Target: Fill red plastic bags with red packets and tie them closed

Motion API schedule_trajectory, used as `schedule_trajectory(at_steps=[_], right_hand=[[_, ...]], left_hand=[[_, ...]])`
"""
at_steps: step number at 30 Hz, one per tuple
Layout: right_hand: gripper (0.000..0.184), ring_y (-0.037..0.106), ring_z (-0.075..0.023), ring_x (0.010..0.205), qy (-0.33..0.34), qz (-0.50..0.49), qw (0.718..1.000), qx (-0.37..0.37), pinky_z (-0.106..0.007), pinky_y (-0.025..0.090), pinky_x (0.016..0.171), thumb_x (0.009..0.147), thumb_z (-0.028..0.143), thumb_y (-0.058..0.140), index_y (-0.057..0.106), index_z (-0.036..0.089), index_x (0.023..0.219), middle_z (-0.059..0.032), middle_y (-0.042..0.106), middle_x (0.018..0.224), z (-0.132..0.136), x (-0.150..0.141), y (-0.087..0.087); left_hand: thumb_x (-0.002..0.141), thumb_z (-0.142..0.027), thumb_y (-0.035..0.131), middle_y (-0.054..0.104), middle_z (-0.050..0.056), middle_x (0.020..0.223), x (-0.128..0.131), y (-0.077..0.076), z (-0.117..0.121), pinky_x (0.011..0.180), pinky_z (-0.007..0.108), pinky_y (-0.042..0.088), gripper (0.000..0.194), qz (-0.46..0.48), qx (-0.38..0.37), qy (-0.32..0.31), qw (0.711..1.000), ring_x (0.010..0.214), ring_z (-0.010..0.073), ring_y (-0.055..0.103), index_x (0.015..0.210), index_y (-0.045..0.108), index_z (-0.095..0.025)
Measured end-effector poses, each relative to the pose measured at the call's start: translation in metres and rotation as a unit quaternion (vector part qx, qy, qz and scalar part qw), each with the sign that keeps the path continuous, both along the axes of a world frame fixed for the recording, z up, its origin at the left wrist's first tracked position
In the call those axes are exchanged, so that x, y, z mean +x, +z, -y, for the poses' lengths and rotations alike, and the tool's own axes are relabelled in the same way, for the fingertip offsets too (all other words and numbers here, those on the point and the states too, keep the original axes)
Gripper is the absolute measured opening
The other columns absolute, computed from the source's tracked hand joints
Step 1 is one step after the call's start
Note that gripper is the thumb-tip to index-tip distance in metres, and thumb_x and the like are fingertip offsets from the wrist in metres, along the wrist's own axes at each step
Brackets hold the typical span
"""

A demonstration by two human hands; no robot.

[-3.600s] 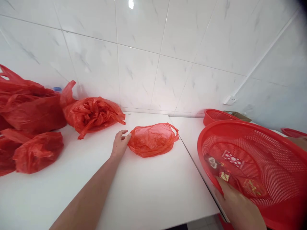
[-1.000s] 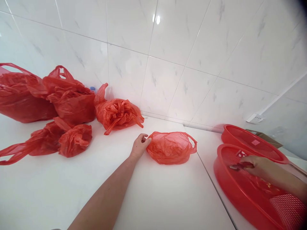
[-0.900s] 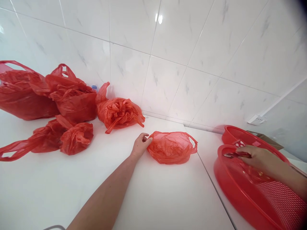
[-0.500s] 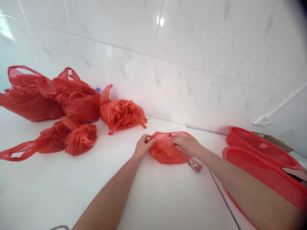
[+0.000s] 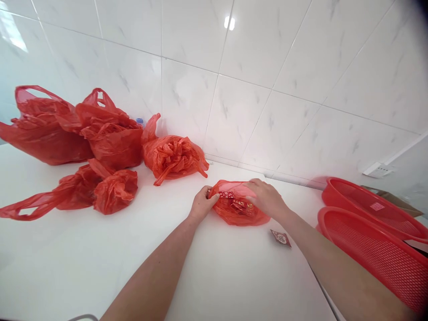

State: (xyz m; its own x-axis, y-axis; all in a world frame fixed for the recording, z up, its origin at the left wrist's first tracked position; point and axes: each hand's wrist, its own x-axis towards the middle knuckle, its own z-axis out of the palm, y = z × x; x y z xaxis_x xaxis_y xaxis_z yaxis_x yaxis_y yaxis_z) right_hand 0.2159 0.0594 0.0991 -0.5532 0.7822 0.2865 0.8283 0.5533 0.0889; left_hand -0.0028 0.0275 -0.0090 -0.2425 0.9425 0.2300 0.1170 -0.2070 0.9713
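With the left hand [image 5: 202,206] pinching the red bag's [image 5: 238,209] rim on the counter [image 5: 214,272], the right hand [image 5: 265,199], loosely cupped inside, did best releasing packets [image 5: 238,205] deep, since one packet [image 5: 280,237] lay outside.

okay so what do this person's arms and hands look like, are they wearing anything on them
Both arms are bare as far as the picture shows: no sleeves, gloves, watch or bracelets. The left hand and the right hand show no rings on the sides that face the camera. Both forearms run in from the bottom edge, and anything worn above them is out of view.
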Motion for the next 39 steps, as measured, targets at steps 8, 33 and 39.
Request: schedule_trajectory(at_steps=[8, 33, 39], right_hand=[[0.039, 0.061, -0.0241, 0.088, -0.259, -0.133, 0.944, -0.152, -0.034, 0.045, 0.067, 0.077, 0.041, 0.05, 0.058, 0.024, 0.112, -0.0067, 0.064, 0.106, 0.057, 0.097, -0.063], [0.043, 0.055, -0.0227, 0.106, -0.17, -0.218, 0.952, -0.131, -0.036, 0.044, 0.083, 0.079, 0.027, 0.047, 0.049, 0.024, 0.122, -0.0062, 0.054, 0.125, 0.039, 0.033, -0.077], [0.03, 0.057, -0.0206, 0.096, -0.152, -0.113, 0.977, -0.101, -0.03, 0.043, 0.071, 0.074, 0.013, 0.043, 0.059, 0.022, 0.099, -0.0049, 0.06, 0.107, 0.042, 0.044, -0.085]], left_hand=[[0.072, -0.042, 0.059, 0.06, 0.0, 0.076, 0.001, 0.002, 0.002, 0.061, 0.024, 0.041, 0.029, 0.011, 0.001, 0.003, 1.0, 0.067, 0.0134, 0.053, 0.091, 0.059, -0.02], [0.072, -0.041, 0.059, 0.062, 0.0, 0.079, 0.002, 0.003, 0.002, 0.063, 0.024, 0.042, 0.03, 0.016, -0.009, 0.006, 1.0, 0.069, 0.0134, 0.055, 0.093, 0.059, -0.02], [0.073, -0.041, 0.059, 0.063, 0.001, 0.083, 0.001, 0.001, 0.0, 0.064, 0.024, 0.043, 0.03, 0.015, -0.004, 0.002, 1.0, 0.072, 0.0141, 0.056, 0.095, 0.059, -0.02]])
